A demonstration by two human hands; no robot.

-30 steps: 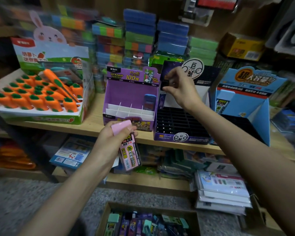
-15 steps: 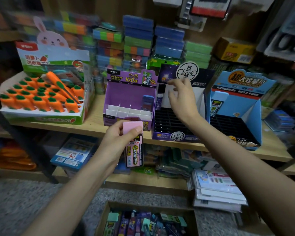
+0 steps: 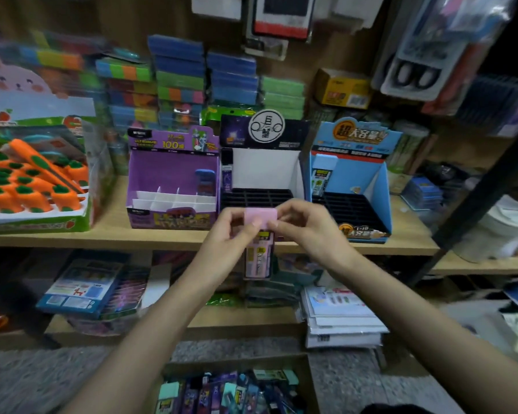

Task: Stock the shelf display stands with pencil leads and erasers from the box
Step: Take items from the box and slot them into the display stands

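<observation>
The fingers (image 3: 245, 227) of the left hand (image 3: 228, 234) are pinched on the pink cap of a pencil lead case (image 3: 259, 258) in the head view. The right hand (image 3: 308, 231) is closed on the same cap from the 3 o'clock side. The case is held in the air just in front of the shelf (image 3: 111, 237), and its labelled body hangs down toward 6 o'clock.

Because only the cap is gripped, the body is left unsupported. If the cap is pulled or twisted, it may be popped off and the leads spilled, or the case dropped toward the box (image 3: 234, 386) at 6 o'clock. A wrong slot is also a risk. Three stands are set close together: the purple stand (image 3: 174, 174) at 10 o'clock, the black stand (image 3: 260, 171) at 12 o'clock and the blue stand (image 3: 353, 177) at 2 o'clock. The label is blurred and cannot be matched to a stand with certainty.

Both forearms are extended forward and upward and converge at the centre. The wrists are kept nearly level, with the thumbs turned toward the camera. The remaining fingers are curled behind the cap, and their exact placement cannot be told.
</observation>
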